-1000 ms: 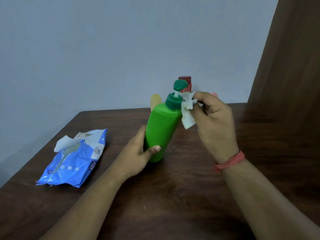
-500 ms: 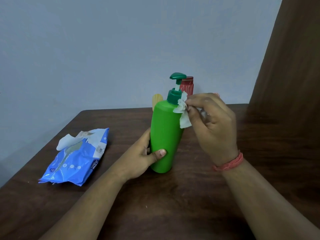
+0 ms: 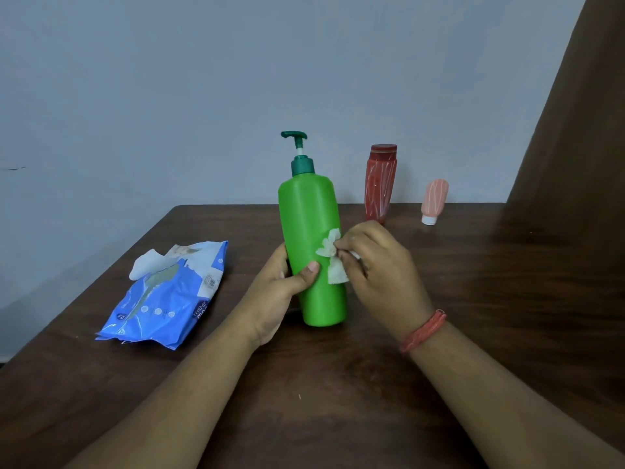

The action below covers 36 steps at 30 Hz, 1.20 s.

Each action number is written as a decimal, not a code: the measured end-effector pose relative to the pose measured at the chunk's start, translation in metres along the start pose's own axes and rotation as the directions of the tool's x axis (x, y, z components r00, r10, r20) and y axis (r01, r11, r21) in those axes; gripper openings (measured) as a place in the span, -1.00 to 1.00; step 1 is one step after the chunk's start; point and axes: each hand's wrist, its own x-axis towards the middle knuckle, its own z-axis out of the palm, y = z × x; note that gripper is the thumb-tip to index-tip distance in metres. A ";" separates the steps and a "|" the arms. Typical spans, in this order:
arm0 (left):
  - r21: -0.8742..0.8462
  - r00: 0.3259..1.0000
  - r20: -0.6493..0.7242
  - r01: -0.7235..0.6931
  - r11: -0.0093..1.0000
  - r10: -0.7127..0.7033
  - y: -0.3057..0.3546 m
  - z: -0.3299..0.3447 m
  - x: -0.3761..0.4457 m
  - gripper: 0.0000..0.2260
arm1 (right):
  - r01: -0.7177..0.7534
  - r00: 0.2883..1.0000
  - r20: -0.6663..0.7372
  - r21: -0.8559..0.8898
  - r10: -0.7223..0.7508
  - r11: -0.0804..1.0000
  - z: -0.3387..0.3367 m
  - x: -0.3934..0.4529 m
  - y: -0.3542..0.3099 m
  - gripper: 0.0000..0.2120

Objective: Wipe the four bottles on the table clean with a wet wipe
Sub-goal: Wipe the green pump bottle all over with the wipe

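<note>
A tall green pump bottle [image 3: 309, 214] stands upright on the dark wooden table [image 3: 338, 384]. My left hand [image 3: 277, 292] wraps around its lower left side, thumb across the front. My right hand [image 3: 375, 265] pinches a crumpled white wet wipe [image 3: 333, 257] against the bottle's right side at mid height. Behind stand a red bottle with white streaks [image 3: 380, 184] and a small pink tube [image 3: 434, 199] resting on its white cap. A yellow bottle seen earlier is hidden behind the green one.
A blue wet wipe pack [image 3: 169, 296] lies at the left with a wipe sticking out of its opening. A brown wooden panel [image 3: 581, 113] rises at the right. The grey wall is just behind the table's far edge.
The green bottle went from tilted to upright on the table. My right hand slid the wipe down from the pump collar to the middle of the body.
</note>
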 end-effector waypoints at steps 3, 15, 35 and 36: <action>-0.122 0.995 -0.097 0.000 0.993 -0.012 0.006 0.001 0.001 -0.60 | 0.031 0.991 0.130 0.043 -0.037 0.999 0.001 -0.002 0.004 -0.90; -0.609 0.913 -0.317 0.010 0.793 -0.255 0.020 0.009 0.002 -0.74 | -0.108 0.983 -0.129 0.148 0.127 0.983 0.009 -0.006 -0.014 -0.86; -0.672 0.919 -0.318 -0.044 0.739 -0.234 0.027 0.003 0.002 -0.71 | 0.161 0.987 0.011 -0.047 -0.160 0.986 0.006 -0.004 -0.022 -0.92; -0.664 0.922 -0.305 -0.027 0.747 -0.238 0.025 0.005 0.003 -0.72 | 0.157 0.987 -0.020 -0.038 -0.158 0.987 0.005 -0.004 -0.024 -0.91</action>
